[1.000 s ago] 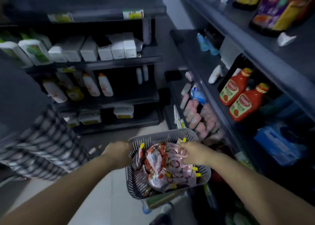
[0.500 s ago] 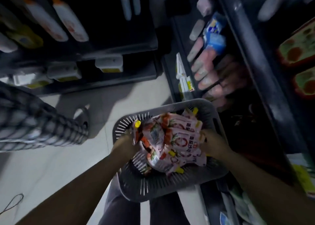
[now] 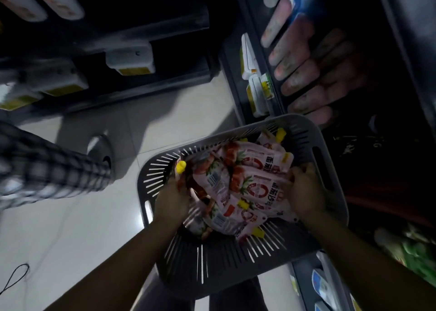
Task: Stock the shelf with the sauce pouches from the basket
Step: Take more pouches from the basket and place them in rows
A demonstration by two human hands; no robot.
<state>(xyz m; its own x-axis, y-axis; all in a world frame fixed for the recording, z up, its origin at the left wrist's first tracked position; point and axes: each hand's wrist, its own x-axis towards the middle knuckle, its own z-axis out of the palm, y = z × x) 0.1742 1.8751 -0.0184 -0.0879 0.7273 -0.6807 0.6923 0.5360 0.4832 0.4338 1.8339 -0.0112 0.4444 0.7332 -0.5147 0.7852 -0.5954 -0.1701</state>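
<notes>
A grey slotted plastic basket (image 3: 224, 261) sits low in front of me, over my legs. It holds a heap of pink-and-white sauce pouches (image 3: 245, 188) with red tomato print and yellow caps. My left hand (image 3: 171, 201) is down inside the basket, closed on the left side of the heap. My right hand (image 3: 304, 192) grips the heap's right side near the basket wall. The dark shelf (image 3: 257, 51) runs along the right, with pale pink packets lying in a row on it.
A second dark shelf unit (image 3: 141, 82) with white boxes stands ahead on the left. Another person's checked sleeve (image 3: 47, 169) reaches in from the left. Light tiled floor (image 3: 70, 228) lies between the shelves, with a thin black cable at the lower left.
My view has tipped down from the shelves to the basket. My left hand left the basket's rim and went inside; both hands now clasp the heap of pouches from either side.
</notes>
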